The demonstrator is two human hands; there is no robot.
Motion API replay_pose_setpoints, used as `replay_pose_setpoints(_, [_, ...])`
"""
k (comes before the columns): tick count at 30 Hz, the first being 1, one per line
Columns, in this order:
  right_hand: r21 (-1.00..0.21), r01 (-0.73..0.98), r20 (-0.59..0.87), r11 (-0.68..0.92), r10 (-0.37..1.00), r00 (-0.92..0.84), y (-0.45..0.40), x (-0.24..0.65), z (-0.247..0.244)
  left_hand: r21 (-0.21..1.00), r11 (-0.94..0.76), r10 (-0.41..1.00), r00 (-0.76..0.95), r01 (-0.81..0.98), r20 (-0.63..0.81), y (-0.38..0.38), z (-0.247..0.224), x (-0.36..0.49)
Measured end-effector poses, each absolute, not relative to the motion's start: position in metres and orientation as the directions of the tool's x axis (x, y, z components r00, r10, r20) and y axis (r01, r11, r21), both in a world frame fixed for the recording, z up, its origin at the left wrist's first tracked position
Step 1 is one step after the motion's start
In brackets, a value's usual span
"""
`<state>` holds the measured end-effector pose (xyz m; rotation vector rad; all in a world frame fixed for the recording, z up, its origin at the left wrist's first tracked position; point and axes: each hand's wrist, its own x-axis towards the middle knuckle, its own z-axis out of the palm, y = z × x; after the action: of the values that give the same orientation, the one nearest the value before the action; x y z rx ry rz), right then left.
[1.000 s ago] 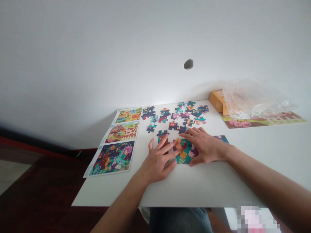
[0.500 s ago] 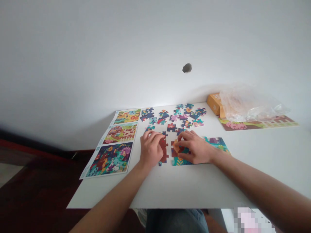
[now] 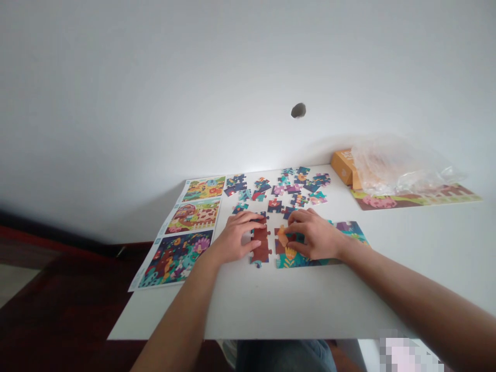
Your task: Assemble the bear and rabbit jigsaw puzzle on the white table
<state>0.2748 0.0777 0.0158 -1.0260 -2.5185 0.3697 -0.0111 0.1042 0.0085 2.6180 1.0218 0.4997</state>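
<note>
My left hand [image 3: 237, 236] lies with its fingers apart, the tips on a narrow joined strip of brown puzzle pieces [image 3: 261, 247]. My right hand [image 3: 315, 235] rests over a larger joined puzzle section [image 3: 289, 260] in teal, brown and orange, its fingers apart and touching the left part of that section. A narrow gap of white table separates the strip from the section. The palm and wrist of my right hand cover much of the section's middle. Loose dark and purple pieces [image 3: 275, 205] lie just beyond both hands.
Printed picture sheets [image 3: 176, 256] lie along the left side of the white table [image 3: 248, 310]. An orange box [image 3: 342, 166], a clear plastic bag [image 3: 403, 168] and a farm puzzle [image 3: 382, 202] are at the back right. More loose pieces [image 3: 236, 183] lie by the wall.
My left hand has shifted left and spread its fingers, uncovering more of the brown strip. My right hand stays nearly in place on the larger section. The view has tilted slightly.
</note>
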Motion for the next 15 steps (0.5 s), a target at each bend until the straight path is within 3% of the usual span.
replay_pose_setpoints(15, [-0.397, 0.591, 0.264, 0.702, 0.704, -0.659, 0.080, 0.275, 0.012, 0.365, -0.577, 0.814, 0.548, 0.730, 0.192, 0.111, -0.007, -0.002])
